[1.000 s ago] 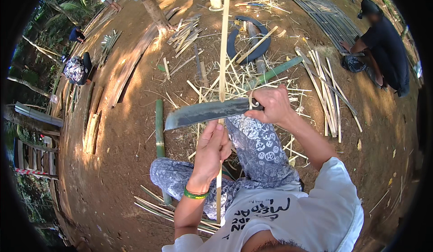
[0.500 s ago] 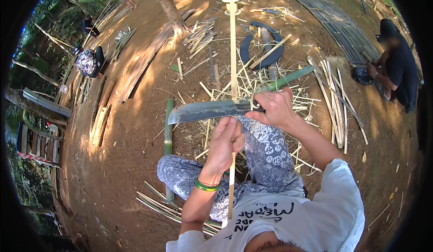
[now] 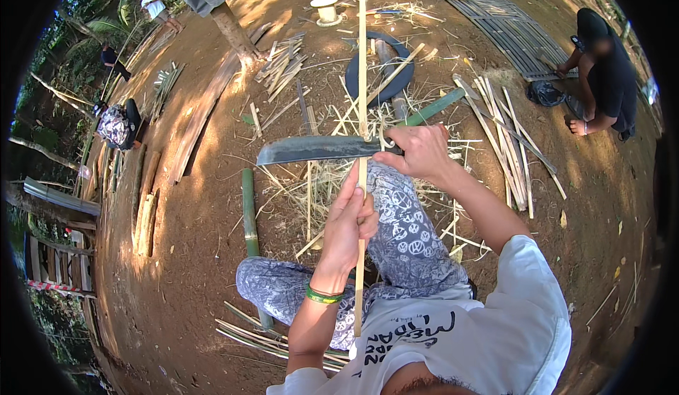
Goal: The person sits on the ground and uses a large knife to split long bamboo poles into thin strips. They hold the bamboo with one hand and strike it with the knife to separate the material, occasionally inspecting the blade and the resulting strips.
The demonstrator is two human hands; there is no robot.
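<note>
My right hand (image 3: 419, 156) is closed around the handle of a machete (image 3: 311, 149), its broad dark blade pointing left. The blade lies across a long pale bamboo strip (image 3: 363, 55), which runs from near my lap straight out ahead. My left hand (image 3: 346, 224) grips that strip just nearer to me than the blade, thumb and fingers pressed on it. A thin curled shaving (image 3: 385, 135) stands at the blade beside my right hand. The machete's handle is mostly hidden by my fingers.
Shavings (image 3: 311, 197) litter the ground before my crossed legs. Green bamboo poles (image 3: 250, 215) lie left and ahead. Split strips (image 3: 511, 140) lie at right, a black ring-shaped thing (image 3: 396, 87) and white spool (image 3: 326, 10) ahead. A person (image 3: 608, 77) squats right by a bamboo panel (image 3: 488, 24).
The view has turned a little to the right. My right hand and the machete have moved farther out along the strip. My left hand still grips it, its index finger now straighter.
</note>
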